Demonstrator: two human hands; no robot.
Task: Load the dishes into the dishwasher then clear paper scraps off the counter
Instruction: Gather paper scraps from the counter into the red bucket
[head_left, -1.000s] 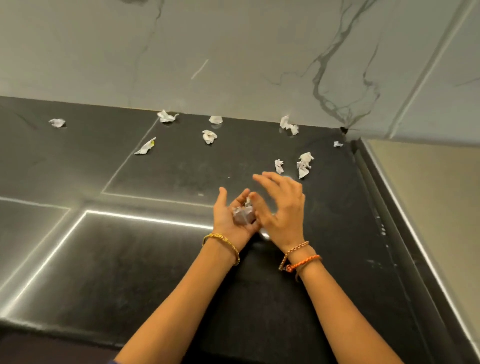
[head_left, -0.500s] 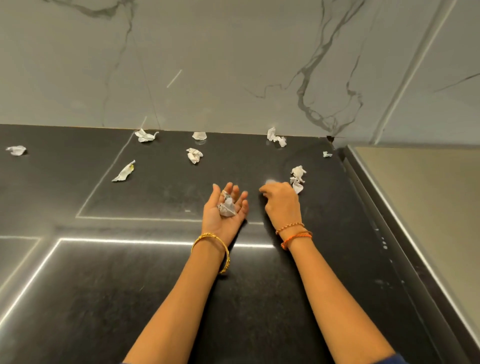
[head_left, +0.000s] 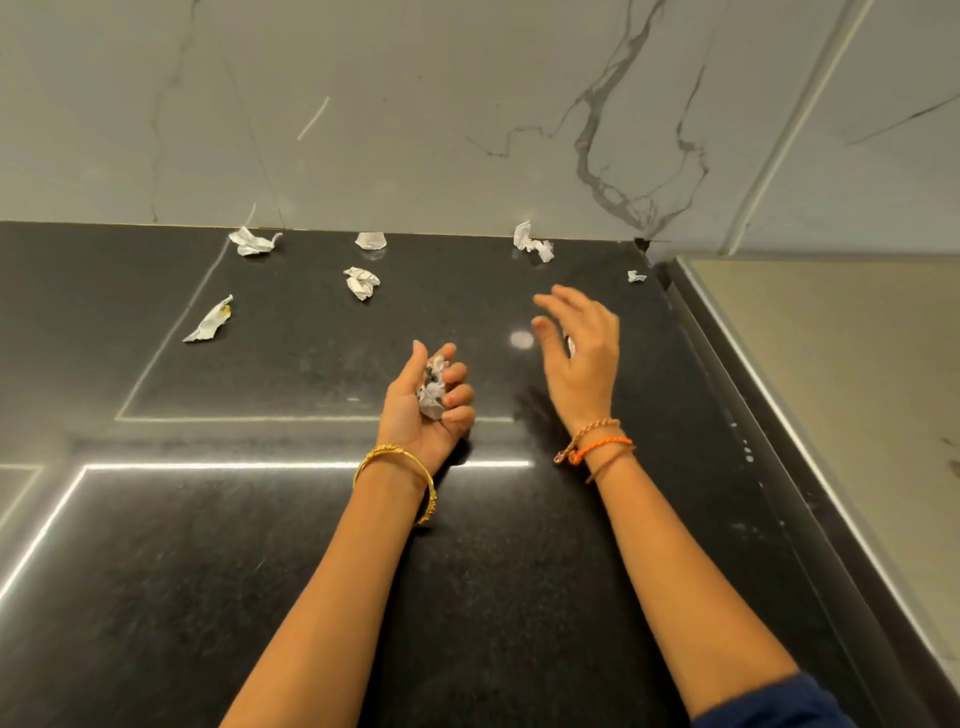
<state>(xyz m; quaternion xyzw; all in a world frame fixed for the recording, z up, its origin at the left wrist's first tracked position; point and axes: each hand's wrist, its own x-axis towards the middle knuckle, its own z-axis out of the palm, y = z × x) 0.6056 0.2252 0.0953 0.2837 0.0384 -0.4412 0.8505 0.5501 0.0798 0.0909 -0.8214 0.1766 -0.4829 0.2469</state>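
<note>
A flat, elongated paper scrap (head_left: 210, 320) lies on the black worktop (head_left: 260, 571) with its long axis slanting from near left to far right. Five more crumpled scraps sit further back, among them one (head_left: 361, 281) mid-worktop and one (head_left: 532, 243) against the marble wall (head_left: 415, 130). The left hand (head_left: 423, 402), palm up, curls its fingers round a wad of gathered scraps (head_left: 434, 389). The right hand (head_left: 582, 345) hovers over the worktop with fingers spread and relaxed; a sliver of white shows beneath its palm.
</note>
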